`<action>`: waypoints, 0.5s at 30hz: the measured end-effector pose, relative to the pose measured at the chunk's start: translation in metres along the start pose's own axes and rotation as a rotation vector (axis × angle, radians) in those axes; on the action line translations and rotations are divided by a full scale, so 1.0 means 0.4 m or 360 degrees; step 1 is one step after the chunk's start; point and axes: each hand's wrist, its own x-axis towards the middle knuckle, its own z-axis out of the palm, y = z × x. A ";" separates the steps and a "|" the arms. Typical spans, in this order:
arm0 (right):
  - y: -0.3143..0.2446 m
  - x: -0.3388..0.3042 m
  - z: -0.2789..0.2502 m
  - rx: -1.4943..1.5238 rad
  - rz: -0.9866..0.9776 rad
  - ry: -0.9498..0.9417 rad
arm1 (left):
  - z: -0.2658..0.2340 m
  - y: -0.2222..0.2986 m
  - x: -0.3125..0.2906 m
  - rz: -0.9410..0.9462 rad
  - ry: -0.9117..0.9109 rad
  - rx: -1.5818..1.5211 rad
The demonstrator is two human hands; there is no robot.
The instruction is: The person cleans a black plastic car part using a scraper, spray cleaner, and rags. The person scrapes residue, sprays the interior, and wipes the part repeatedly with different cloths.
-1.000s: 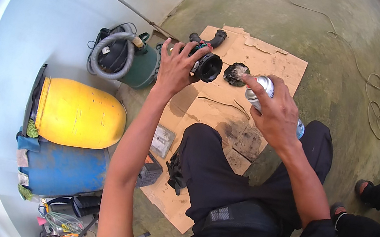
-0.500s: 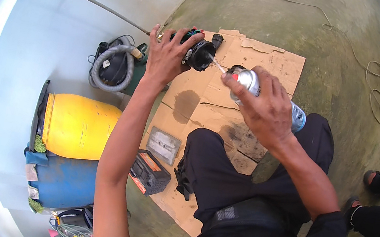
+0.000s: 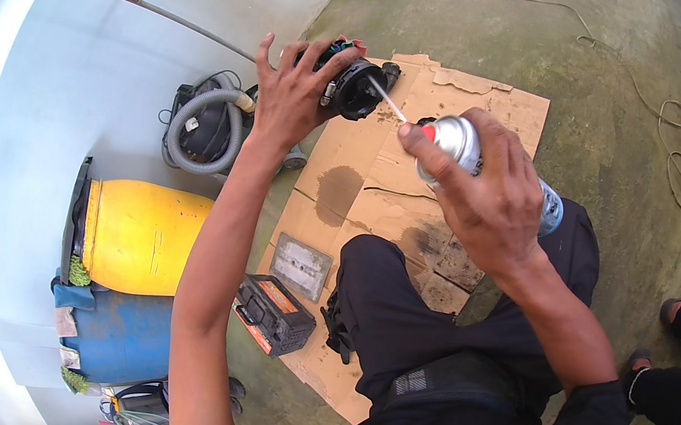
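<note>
Cardbd (image 3: 395, 157) on flr (image 3: 593, 156) w/ gry plate (image 3: 301, 267), prob. blk box (image 3: 276, 315).

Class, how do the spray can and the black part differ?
The spray can is shiny silver on top, with a red tip; the black part shows a wide round opening. The right hand grips the spray can, the left hand the black part. Both are held up in bare hands.

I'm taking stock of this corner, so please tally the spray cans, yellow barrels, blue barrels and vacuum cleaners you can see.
Spray cans: 1, in the right hand
Yellow barrels: 1
Blue barrels: 1
Vacuum cleaners: 1
Total: 4
</note>
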 end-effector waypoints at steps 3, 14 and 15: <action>-0.022 -0.001 -0.007 0.0020 -0.0067 0.0011 | 0.003 -0.008 -0.002 -0.0042 0.0069 -0.0076; -0.031 0.041 -0.115 -0.0111 0.0046 -0.0263 | 0.068 0.045 -0.006 -0.0175 0.0240 -0.0623; -0.025 0.042 -0.120 -0.0123 0.0035 -0.0237 | 0.071 0.054 -0.004 -0.0178 0.0241 -0.0646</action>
